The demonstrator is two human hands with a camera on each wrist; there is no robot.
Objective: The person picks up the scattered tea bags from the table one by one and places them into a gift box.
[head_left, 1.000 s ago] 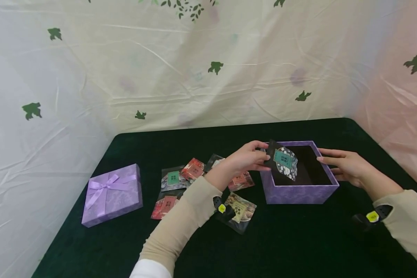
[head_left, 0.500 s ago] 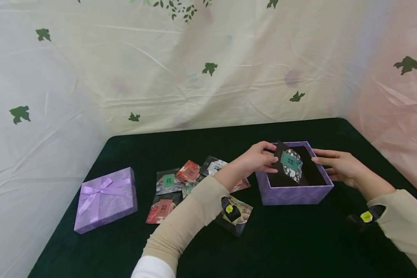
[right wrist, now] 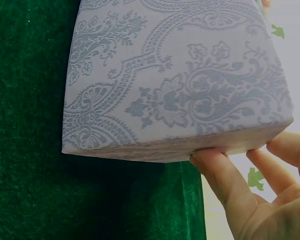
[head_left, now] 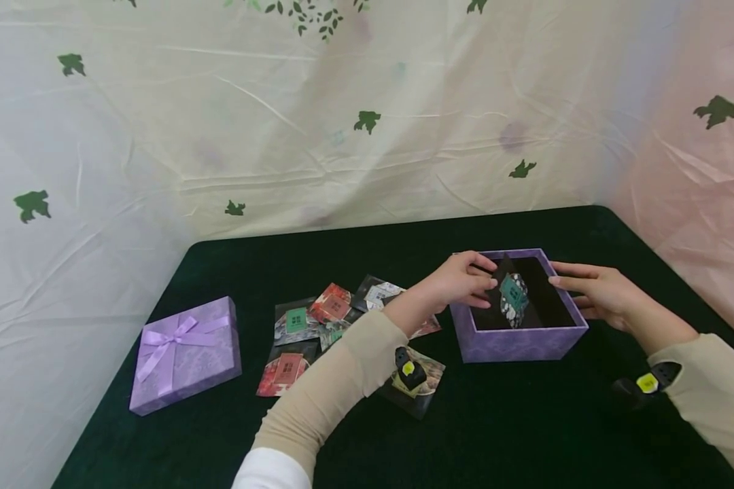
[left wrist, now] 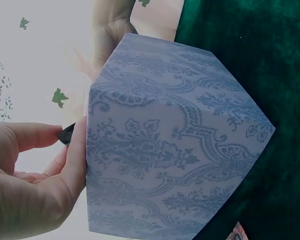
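Observation:
My left hand (head_left: 461, 280) is at the left rim of an open purple box (head_left: 516, 345) and pinches a dark flat packet (head_left: 514, 296) with a teal label. The packet stands tilted, its lower part inside the box. In the left wrist view, thumb and finger hold a small black corner of the packet (left wrist: 66, 135), while other fingers lie along the box's patterned wall (left wrist: 140, 145). My right hand (head_left: 605, 290) touches the box's right side with extended fingers. From the right wrist, fingertips press against that wall (right wrist: 180, 147); the packet is hidden there.
A purple lid (head_left: 186, 353) with a ribbon bow lies at the left of the dark green table (head_left: 495, 428). Between lid and box are several packets with red (head_left: 287, 370), green (head_left: 295, 320) and yellow labels, partly covered by the left forearm (head_left: 336, 380). A patterned cloth (head_left: 281, 136) hangs behind.
My left hand has moved right and slightly down, lowering the packet further into the box and turning it more edge-on. The right hand stays at the box's side.

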